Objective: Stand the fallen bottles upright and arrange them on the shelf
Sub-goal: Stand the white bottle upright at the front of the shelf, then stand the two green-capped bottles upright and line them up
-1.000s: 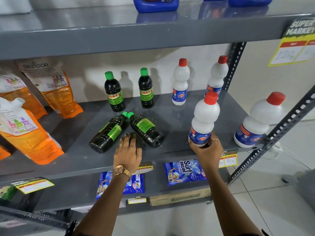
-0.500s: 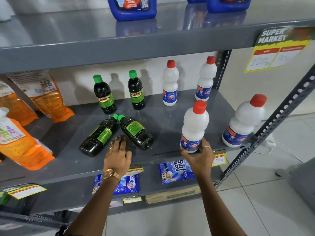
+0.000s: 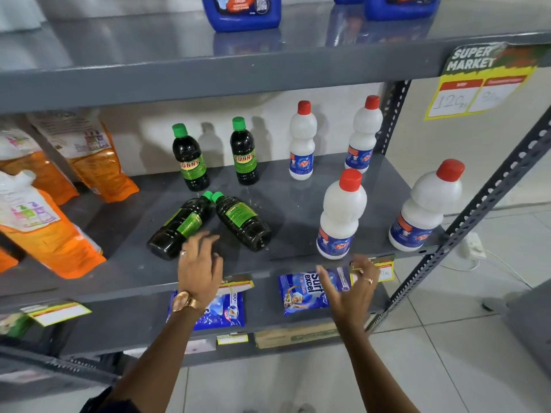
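Two dark bottles with green caps lie on their sides on the grey middle shelf (image 3: 298, 198), caps touching: the left fallen bottle (image 3: 179, 226) and the right fallen bottle (image 3: 243, 223). Two more dark bottles (image 3: 189, 159) (image 3: 244, 152) stand upright behind them. Several white bottles with red caps stand upright, the nearest one (image 3: 341, 216) at the front edge, another (image 3: 425, 207) at the right corner. My left hand (image 3: 199, 263) hovers open just in front of the left fallen bottle. My right hand (image 3: 348, 286) is open below the nearest white bottle, apart from it.
Orange refill pouches (image 3: 44, 225) lean at the left of the shelf. Blue jugs (image 3: 243, 10) stand on the shelf above. Blue detergent packets (image 3: 304, 289) lie on the lower shelf. A slanted metal brace (image 3: 477, 210) crosses the right end. A price sign (image 3: 477, 84) hangs at upper right.
My right hand has let go of the nearest white bottle and drawn back below the shelf edge. My left hand has lifted slightly, fingers spread, near the left fallen bottle.
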